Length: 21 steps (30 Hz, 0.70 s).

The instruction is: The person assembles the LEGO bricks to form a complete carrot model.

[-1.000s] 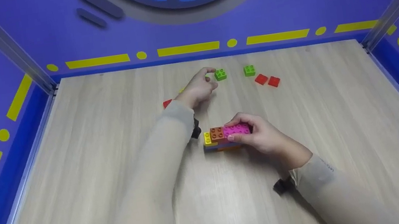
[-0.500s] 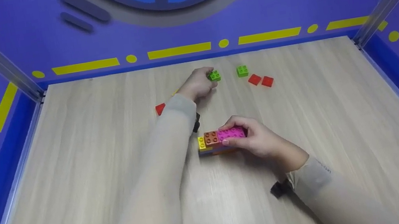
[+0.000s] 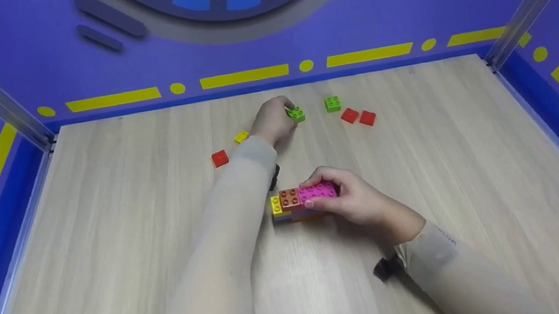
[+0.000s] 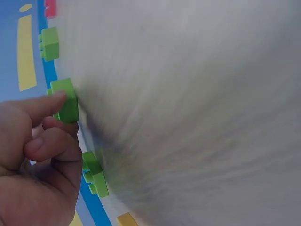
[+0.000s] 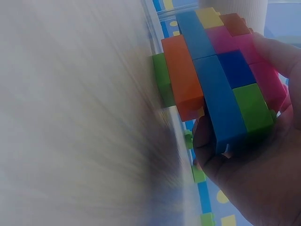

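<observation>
My left hand (image 3: 274, 120), at the far part of the table, pinches a green toy building brick (image 4: 66, 101) between thumb and fingers. A second green brick (image 4: 95, 174) shows below that hand in the left wrist view; in the head view the hand hides it. Nearer to me, my right hand (image 3: 354, 195) grips the right end of a built block of bricks (image 3: 290, 198). Its top has yellow, brown and pink bricks. From the right wrist view, its side shows long blue bricks (image 5: 219, 99), an orange brick (image 5: 183, 77) and green ones.
Another green brick (image 3: 332, 104) stands to the right of the left hand, with two flat red bricks (image 3: 350, 116) beside it. Left of that hand lie a yellow brick (image 3: 241, 137) and a red brick (image 3: 220, 158). A blue wall (image 3: 241, 52) closes off the table's back.
My left hand has closed from an open reach onto the green brick and drawn it slightly nearer. The right hand keeps its grip on the built block. The head view has shifted a little.
</observation>
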Available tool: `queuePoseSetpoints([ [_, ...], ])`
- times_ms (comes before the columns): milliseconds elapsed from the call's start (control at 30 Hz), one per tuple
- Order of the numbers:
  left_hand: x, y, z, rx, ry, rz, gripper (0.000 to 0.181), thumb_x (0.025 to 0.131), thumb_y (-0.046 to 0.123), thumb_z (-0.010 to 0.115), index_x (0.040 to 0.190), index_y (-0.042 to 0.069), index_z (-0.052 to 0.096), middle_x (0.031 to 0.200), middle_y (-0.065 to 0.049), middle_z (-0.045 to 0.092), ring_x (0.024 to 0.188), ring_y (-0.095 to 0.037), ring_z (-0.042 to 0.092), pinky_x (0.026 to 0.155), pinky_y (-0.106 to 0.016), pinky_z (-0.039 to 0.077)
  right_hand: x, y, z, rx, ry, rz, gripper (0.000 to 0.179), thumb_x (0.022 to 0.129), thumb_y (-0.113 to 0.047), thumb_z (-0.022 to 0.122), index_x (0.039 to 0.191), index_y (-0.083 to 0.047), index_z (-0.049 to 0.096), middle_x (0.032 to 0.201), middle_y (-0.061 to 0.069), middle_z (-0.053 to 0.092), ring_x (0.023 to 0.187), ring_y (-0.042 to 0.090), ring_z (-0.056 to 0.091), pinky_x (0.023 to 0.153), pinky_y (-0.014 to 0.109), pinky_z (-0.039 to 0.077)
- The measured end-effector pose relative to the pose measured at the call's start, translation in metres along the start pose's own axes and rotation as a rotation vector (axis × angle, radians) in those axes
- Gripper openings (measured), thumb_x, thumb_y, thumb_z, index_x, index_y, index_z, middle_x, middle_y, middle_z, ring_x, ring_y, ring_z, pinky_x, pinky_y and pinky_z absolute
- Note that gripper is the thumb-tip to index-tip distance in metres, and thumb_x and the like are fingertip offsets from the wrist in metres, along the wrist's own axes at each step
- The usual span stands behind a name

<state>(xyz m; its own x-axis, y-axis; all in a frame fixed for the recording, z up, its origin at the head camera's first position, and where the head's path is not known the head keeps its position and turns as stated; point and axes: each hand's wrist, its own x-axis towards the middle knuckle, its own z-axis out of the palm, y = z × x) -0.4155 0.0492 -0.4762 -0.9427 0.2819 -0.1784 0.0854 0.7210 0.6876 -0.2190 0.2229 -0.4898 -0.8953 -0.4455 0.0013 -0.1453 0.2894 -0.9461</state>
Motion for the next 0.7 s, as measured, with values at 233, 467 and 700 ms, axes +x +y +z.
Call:
queuePoseSetpoints([
  [233,-0.015,-0.008,-0.006,-0.050,-0.033,0.031,0.040,0.105,0.024,0.081,0.138,0.007,0.070,0.140,-0.013,0.072,0.128,-0.029,0.068,0.114,-0.046,0.058,0.001,-0.001,0.002,-0.001,0.004,0.006,0.030,0.103,-0.018,0.084,0.130,-0.008,0.075,0.124,0.014,0.072,0.110,0.022,0.065,0.091,0.026,0.056],
  [467,-0.039,-0.014,-0.013,-0.151,-0.059,0.023,0.038,0.095,0.027,0.087,0.126,0.007,0.077,0.131,-0.009,0.076,0.111,-0.022,0.065,0.103,-0.040,0.058,0.000,0.000,0.000,-0.024,0.007,0.028,0.031,0.103,-0.023,0.084,0.131,-0.013,0.075,0.127,0.012,0.071,0.114,0.023,0.063,0.095,0.027,0.055],
  [700,-0.074,-0.016,-0.024,-0.176,-0.018,0.122,0.029,0.094,0.025,0.085,0.120,0.012,0.079,0.118,-0.005,0.075,0.105,-0.020,0.064,0.096,-0.037,0.055,0.001,-0.001,0.001,-0.002,0.009,0.020,0.031,0.102,-0.020,0.086,0.129,-0.009,0.075,0.127,0.014,0.073,0.111,0.023,0.063,0.092,0.025,0.054],
])
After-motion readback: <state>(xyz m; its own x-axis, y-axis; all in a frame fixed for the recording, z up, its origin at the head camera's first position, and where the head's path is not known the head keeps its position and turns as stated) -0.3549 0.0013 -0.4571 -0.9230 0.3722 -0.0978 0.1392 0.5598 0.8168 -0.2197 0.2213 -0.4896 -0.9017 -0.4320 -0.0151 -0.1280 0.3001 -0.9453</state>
